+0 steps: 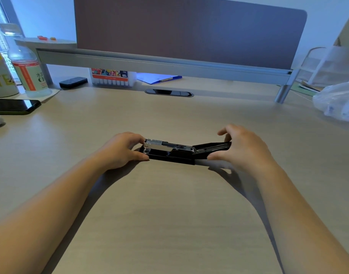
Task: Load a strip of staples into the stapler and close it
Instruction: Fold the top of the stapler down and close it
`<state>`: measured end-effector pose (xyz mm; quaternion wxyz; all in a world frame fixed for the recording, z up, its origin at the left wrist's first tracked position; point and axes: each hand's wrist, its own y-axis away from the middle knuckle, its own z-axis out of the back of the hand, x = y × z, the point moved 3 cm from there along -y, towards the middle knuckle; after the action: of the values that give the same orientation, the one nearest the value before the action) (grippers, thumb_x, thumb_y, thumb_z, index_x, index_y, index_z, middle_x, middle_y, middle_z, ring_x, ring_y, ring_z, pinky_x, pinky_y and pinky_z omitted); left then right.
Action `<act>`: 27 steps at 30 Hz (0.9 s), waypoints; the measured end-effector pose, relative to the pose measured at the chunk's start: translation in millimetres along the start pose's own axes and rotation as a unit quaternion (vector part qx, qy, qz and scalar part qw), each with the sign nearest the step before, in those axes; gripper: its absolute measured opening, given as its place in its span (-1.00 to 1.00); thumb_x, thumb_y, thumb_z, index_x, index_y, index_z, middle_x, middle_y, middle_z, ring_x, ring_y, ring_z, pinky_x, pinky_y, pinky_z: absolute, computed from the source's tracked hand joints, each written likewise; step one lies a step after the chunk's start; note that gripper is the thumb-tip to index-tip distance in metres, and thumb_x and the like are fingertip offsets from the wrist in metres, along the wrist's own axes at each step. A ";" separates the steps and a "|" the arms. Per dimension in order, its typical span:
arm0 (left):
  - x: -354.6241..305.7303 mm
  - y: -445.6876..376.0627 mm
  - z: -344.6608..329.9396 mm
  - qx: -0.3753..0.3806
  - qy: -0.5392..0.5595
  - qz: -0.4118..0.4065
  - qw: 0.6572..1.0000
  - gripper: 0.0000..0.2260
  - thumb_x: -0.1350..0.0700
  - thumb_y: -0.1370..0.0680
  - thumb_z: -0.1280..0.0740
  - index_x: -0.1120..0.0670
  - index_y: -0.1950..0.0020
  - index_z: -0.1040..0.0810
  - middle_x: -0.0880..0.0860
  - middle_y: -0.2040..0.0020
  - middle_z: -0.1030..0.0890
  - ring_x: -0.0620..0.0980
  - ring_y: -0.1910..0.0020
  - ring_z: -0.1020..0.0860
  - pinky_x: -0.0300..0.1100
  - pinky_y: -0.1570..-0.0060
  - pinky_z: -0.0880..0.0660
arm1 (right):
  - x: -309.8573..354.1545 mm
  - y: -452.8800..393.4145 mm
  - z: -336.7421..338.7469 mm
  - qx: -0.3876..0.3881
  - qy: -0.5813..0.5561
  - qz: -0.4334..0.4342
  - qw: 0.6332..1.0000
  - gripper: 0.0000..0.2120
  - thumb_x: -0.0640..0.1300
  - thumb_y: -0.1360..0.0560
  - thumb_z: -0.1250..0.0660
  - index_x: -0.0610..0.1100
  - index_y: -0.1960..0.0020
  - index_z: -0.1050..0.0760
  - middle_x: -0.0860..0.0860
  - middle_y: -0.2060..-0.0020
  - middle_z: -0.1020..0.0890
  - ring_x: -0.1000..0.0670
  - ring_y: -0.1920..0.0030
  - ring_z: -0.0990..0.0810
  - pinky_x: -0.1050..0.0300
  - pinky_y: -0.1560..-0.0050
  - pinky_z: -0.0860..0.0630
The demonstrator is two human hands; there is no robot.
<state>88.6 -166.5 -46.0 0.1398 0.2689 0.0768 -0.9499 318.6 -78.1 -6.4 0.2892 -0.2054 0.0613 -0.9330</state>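
The stapler [170, 152] is lying opened flat on the desk [169, 204], between both hands. The left hand [121, 150] is pinching its front end, thumb below and fingers above the metal magazine [165, 145]. The right hand [242, 148] is holding the black top cover [211, 147], which is swung back to the right; the thumb is touching its near edge, the fingers are curling loosely above.

A pale wooden desk [169, 204] carries the opened stapler [175, 151], a phone [13, 106] and a bottle [28, 72].
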 end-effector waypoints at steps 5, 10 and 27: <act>-1.0 0.2 0.2 -0.006 0.011 -0.008 1.000 -0.66 0.13 -0.38 -0.41 0.14 -0.12 -0.50 0.16 -0.16 -0.53 0.11 -0.15 -0.42 -0.10 -0.07 -0.32 | -15.4 -1.3 12.2 -0.029 -0.201 0.007 0.979 -0.47 -0.20 -0.22 -0.51 -0.04 -0.13 -0.39 -0.02 -0.02 -0.46 -0.03 0.03 -0.46 0.12 0.04 -0.34; -4.3 1.8 -0.7 -0.011 0.005 -0.015 1.000 -0.68 0.12 -0.38 -0.40 0.13 -0.11 -0.51 0.14 -0.14 -0.54 0.09 -0.12 -0.43 -0.12 -0.04 -0.31 | -13.2 -1.5 16.3 -0.105 -0.299 0.029 0.948 -0.40 -0.27 -0.20 -0.51 0.00 -0.14 -0.35 0.02 -0.06 -0.44 0.06 -0.08 -0.41 0.29 -0.02 -0.33; -21.6 5.8 -10.3 -0.002 -0.008 -0.011 1.000 -0.62 0.03 -0.39 -0.38 0.11 -0.17 -0.48 0.11 -0.18 -0.53 0.09 -0.17 -0.43 0.02 -0.19 -0.40 | 32.9 -18.4 -31.5 -0.032 -0.383 0.066 0.921 -0.66 -0.26 -0.32 -0.42 -0.03 -0.04 -0.45 0.03 0.19 -0.54 -0.08 0.07 -0.54 0.05 -0.01 -0.48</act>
<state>113.1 -164.8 -43.6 0.1304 0.2598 0.0807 -0.9534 271.4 -81.7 -19.3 0.3451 -0.5520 -0.0108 -0.7590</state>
